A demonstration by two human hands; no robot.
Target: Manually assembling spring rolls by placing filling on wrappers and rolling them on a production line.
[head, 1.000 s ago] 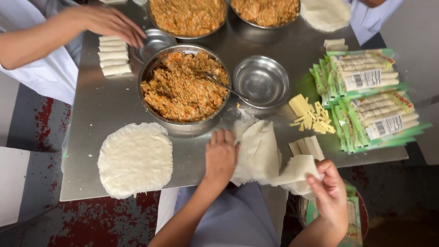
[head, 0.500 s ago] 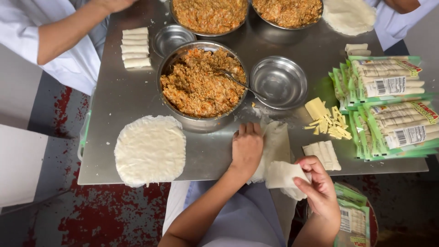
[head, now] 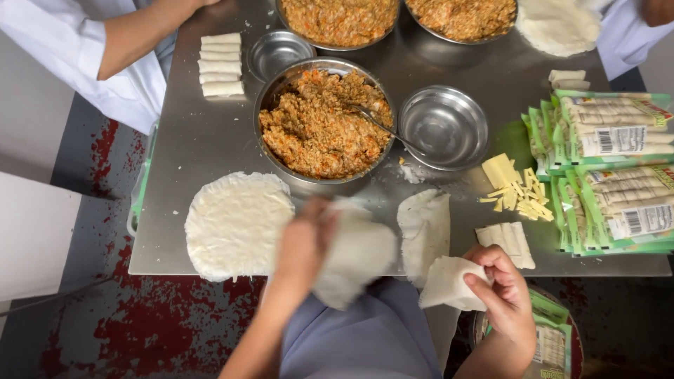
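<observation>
**Wrapper in each hand, both off the table's near edge**

While your left hand is blurred, you can still see that it grips a thin, pale, round wrapper sheet at the sheet's left edge, so the sheet lies to the right of your fingers and sags down over the near rim of the steel table. How tightly the fingers close I cannot tell through the blur. The sheet's longer run goes from upper left to lower right, its loose end pointing toward your lap.

Your right hand pinches a smaller folded white wrapper piece between thumb and fingertips; the piece lies to the left of those fingers, its point aimed left, toward the other hand.

Between the two hands, a half-folded white wrapper rests on the table, long axis running away from you; your left hand's sheet nearly touches it. The flat stack of round wrappers sits just left of your left hand. The large steel bowl of orange minced filling lies straight beyond, nearer your left hand.
</observation>
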